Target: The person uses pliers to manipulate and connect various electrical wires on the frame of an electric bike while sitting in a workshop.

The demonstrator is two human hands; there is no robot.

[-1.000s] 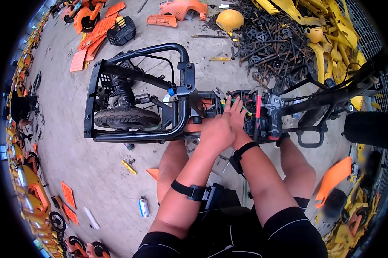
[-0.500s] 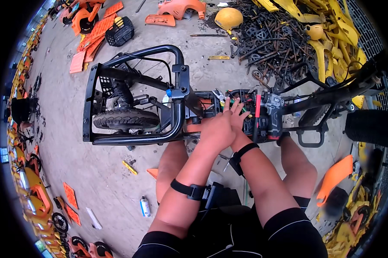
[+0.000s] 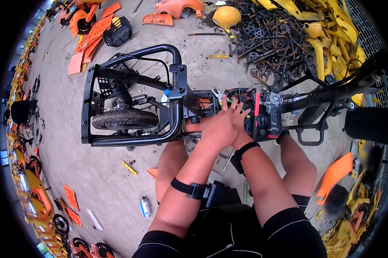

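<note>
My left hand (image 3: 217, 129) lies across my right hand (image 3: 237, 122), over the middle of a black scooter or bike frame (image 3: 176, 103). The right hand's visible fingers are stretched and spread above wires and parts in the frame. The left hand's fingers are mostly hidden where the two hands overlap, so what they hold cannot be seen. Just beyond the fingertips lies a silver plier-like tool (image 3: 218, 94). To the right, a tool with a red and black handle (image 3: 257, 105) rests on the frame, beside a grey and black cordless power tool (image 3: 274, 114).
A treaded wheel (image 3: 125, 120) sits in the frame's left end. Rusty metal parts (image 3: 267, 47) and yellow panels (image 3: 344, 26) are piled at far right. A yellow helmet-like shell (image 3: 227, 17) lies beside them. A spray can (image 3: 145, 206) stands near left; an orange panel (image 3: 335, 178) lies near right.
The whole scene has shifted very slightly left in the picture. Both hands keep nearly the same overlapping pose over the frame.
</note>
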